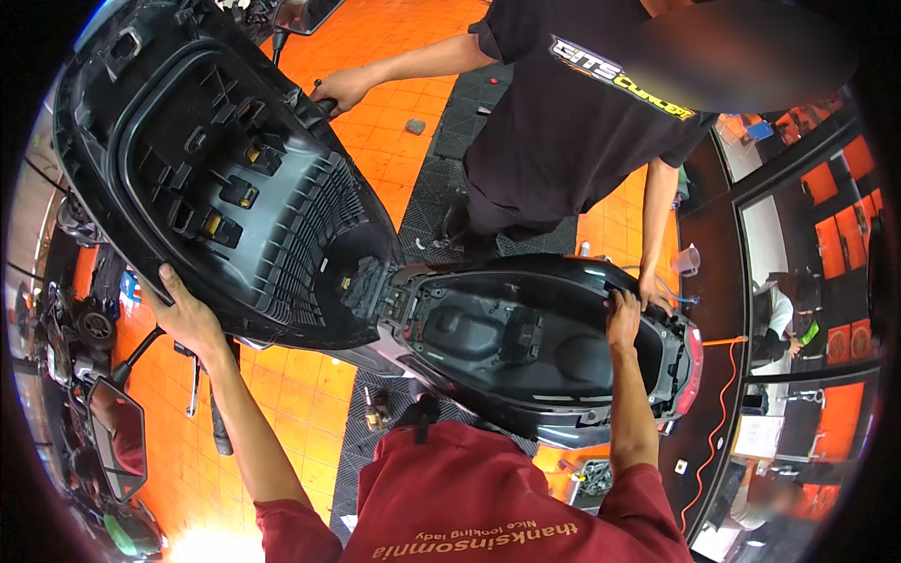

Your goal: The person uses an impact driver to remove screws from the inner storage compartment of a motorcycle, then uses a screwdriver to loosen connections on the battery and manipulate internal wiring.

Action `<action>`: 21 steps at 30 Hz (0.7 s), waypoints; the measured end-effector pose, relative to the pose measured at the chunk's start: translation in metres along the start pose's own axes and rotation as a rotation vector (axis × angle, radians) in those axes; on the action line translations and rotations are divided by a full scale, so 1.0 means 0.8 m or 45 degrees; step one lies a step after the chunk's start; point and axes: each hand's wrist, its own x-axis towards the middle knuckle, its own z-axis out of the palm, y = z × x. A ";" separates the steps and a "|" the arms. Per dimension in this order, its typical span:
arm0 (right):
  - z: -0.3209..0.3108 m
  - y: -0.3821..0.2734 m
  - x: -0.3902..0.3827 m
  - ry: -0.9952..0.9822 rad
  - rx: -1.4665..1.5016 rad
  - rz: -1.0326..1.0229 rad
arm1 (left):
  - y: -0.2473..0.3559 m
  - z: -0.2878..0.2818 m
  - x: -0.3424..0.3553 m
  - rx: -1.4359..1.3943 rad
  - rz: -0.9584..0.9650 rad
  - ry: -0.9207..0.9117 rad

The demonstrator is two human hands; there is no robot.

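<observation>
A black scooter seat (pixel 291 225) is tilted up, its ribbed underside with yellow-tipped rubber pads toward me. My left hand (pixel 192 324) grips its near edge, the thumb over the underside and the other fingers mostly hidden. Below the hinge lies the uncovered black underseat storage box (pixel 572 361), framed by dark body panels. Across its rear part reaches my right hand (pixel 622 317), fingers bent over the far rim. A co-worker's hand (pixel 654 293) is right beside it. The co-worker's other hand (pixel 345 89) is at a dark grip on the seat's far side.
The co-worker in a black shirt (pixel 572 122) stands across the scooter. Mirrors and a brake lever (pixel 194 389) stick out at left. A screwdriver (pixel 374 413) and a tray of small metal parts (pixel 593 479) are on my side. An orange hose (pixel 718 432) runs at right.
</observation>
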 end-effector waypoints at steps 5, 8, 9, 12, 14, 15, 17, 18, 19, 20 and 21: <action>-0.022 -0.032 0.058 0.062 0.040 -0.081 | 0.016 -0.013 -0.009 0.078 -0.014 0.028; -0.024 -0.023 0.051 0.022 0.085 -0.027 | 0.025 -0.017 -0.016 0.100 -0.062 0.039; -0.021 -0.019 0.045 0.020 0.077 -0.040 | 0.025 -0.017 -0.013 0.094 -0.056 0.047; 0.010 0.010 -0.008 -0.087 0.020 0.141 | 0.029 -0.020 -0.013 0.055 -0.109 0.056; 0.019 0.011 -0.009 -0.076 0.031 0.166 | 0.031 -0.019 -0.017 0.126 -0.067 0.059; 0.018 0.007 -0.009 -0.080 0.028 0.166 | 0.031 -0.019 -0.017 0.157 -0.042 0.051; 0.019 -0.002 -0.010 -0.095 0.005 0.181 | 0.033 -0.019 -0.016 0.137 -0.044 0.041; 0.019 -0.004 -0.007 -0.099 -0.015 0.191 | 0.036 -0.018 -0.017 0.122 -0.046 0.039; 0.019 -0.005 -0.007 -0.103 -0.037 0.203 | 0.037 -0.017 -0.018 0.123 -0.041 0.036; 0.018 -0.006 -0.010 -0.149 -0.008 0.254 | 0.033 -0.017 -0.016 0.123 -0.038 0.032; 0.019 -0.007 -0.012 -0.097 -0.042 0.260 | 0.028 -0.018 -0.013 0.124 -0.033 0.032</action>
